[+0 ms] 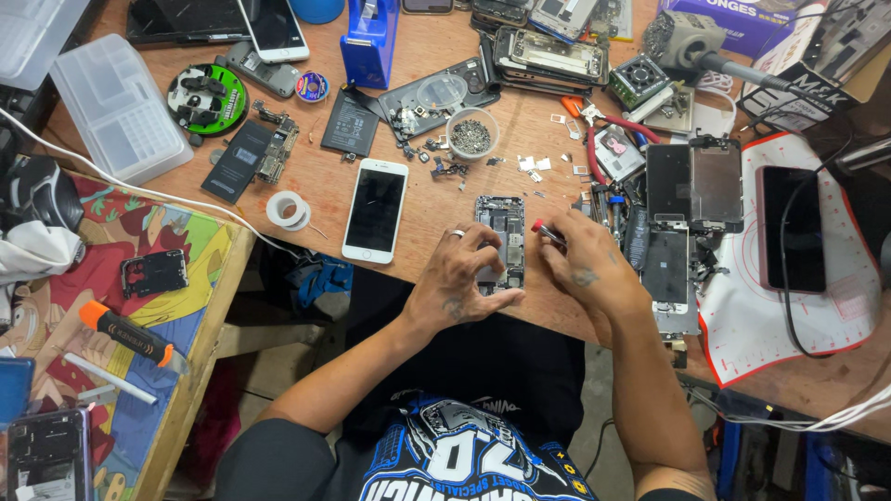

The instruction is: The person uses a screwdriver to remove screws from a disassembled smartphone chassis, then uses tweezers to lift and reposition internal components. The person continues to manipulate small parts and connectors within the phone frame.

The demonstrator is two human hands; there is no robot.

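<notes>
Worktop: wooden, cluttered. Opened phone: near edge, long axis running away from us. Left hand: fingers clamped on its lower left side, nearer. Right hand: fingers pinched together on red-tipped screwdriver, touching its right edge

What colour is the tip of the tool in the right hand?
Red, on the tool held by the right hand; head view.
</notes>
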